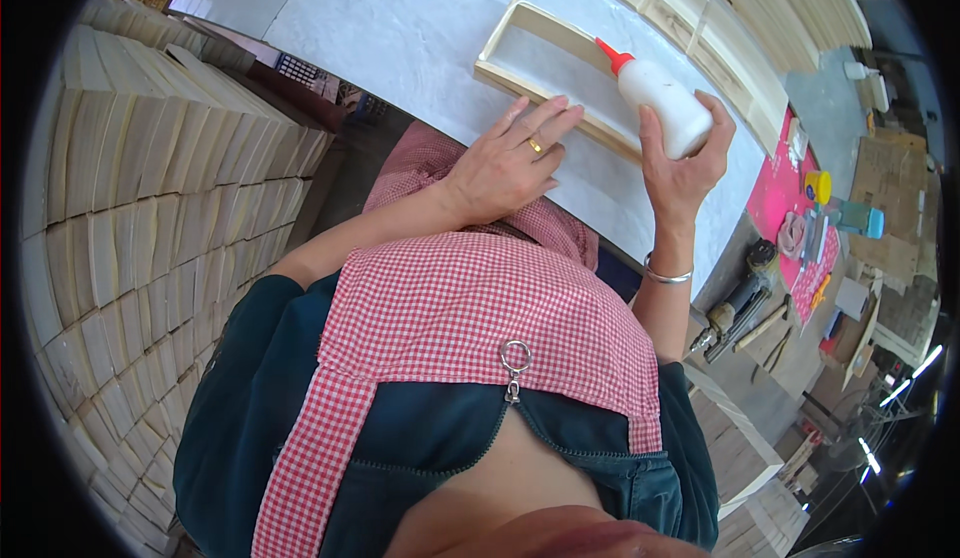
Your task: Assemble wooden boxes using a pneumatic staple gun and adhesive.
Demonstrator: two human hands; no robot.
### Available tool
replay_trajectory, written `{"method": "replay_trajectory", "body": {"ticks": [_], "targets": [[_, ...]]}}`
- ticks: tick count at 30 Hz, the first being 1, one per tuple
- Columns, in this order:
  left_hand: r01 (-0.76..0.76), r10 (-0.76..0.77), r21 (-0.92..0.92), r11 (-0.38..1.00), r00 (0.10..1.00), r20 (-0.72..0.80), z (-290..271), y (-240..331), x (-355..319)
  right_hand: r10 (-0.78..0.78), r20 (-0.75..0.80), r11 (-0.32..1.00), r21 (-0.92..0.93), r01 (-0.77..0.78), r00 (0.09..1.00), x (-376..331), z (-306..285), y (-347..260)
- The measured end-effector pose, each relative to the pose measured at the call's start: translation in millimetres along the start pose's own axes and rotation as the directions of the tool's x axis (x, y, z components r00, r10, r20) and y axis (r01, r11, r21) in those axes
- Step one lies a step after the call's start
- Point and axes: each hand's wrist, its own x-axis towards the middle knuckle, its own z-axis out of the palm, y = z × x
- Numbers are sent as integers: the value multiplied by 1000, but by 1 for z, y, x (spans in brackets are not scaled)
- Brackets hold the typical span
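Both hands work at the near edge of a pale worktop (400, 28). Left hand (510, 163) lies flat, fingers extended and close together, fingertips pressing the near rail of a shallow rectangular wooden frame (520, 83); a gold ring sits on one finger. Right hand (685, 158) is wrapped around a white plastic glue bottle (665, 103), thumb on the near side, fingers curled behind the body and mostly hidden. The bottle tilts, its red conical nozzle (612, 55) pointing into the frame, over the far part of the near rail; contact between tip and wood cannot be made out. A metal bangle (667, 276) circles the right wrist.

The frame is light, unfinished wood with thin rails; its right end is hidden behind bottle and hand. A red-and-white checked apron (450, 308) over dark green clothing fills the lower foreground. Stacks of thin wooden slats (150, 208) rise at left, bent by the lens. At right, a pink mat (775, 193) carries small tools too blurred to identify.
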Motion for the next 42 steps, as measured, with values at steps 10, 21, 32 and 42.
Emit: {"method": "replay_trajectory", "body": {"ticks": [10, 21, 32, 42], "targets": [[-5, 5, 2, 1000, 1000, 12, -1, 4, 2, 73, -95, 986, -142, -86, 993, -25, -49, 25], [20, -21, 24, 1000, 999, 44, 2, 7, 2, 122, -157, 954, -253, -160, 980, -46, -88, 47], [6, -8, 51, 999, 999, 35, 4, 7, 2, 152, -134, 944, -273, -184, 979, -64, -108, 33], [-5, 5, 52, 999, 1000, 1, 4, 4, 0, 250, -77, 943, -204, -261, 965, -91, -131, -9]]}}
